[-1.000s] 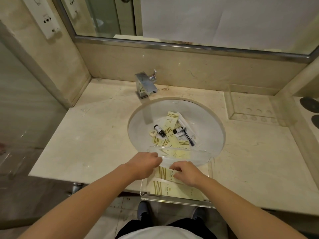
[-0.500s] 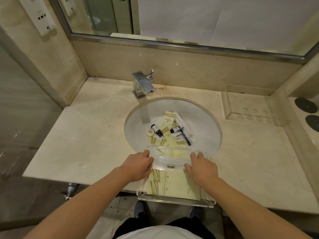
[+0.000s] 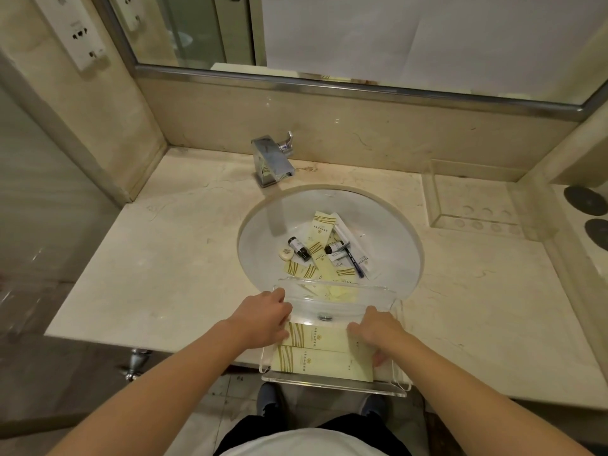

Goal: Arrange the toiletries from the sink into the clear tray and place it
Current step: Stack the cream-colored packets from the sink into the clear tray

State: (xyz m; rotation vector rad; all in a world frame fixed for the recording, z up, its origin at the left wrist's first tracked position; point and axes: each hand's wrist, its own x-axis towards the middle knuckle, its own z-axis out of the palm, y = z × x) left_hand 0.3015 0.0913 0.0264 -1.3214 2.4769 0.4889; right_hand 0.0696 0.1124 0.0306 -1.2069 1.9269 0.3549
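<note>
A clear tray point(image 3: 332, 386) sits at the counter's front edge, spanning the near rim of the sink point(image 3: 408, 232). Two pale yellow boxes lie flat in it side by side, the farther box point(image 3: 319, 337) and the nearer box point(image 3: 322, 362). My left hand point(image 3: 263, 319) touches the left end of the farther box. My right hand point(image 3: 378, 330) rests on the boxes' right ends with fingers spread. In the basin lie more yellow boxes point(image 3: 320, 225), two small dark bottles point(image 3: 299, 248), a round soap point(image 3: 285, 254), a blue-handled razor point(image 3: 355, 263) and a white packet.
A chrome faucet point(image 3: 273, 162) stands behind the basin. A second clear tray point(image 3: 473, 205) sits at the back right of the marble counter, with two black discs point(image 3: 584, 200) beyond it. A mirror runs along the back wall, and a wall socket point(image 3: 84, 37) is at the left.
One second ago both hands held a tilted yellow box over the tray. It now lies flat beside the other box, and my hands have spread out to the boxes' ends.
</note>
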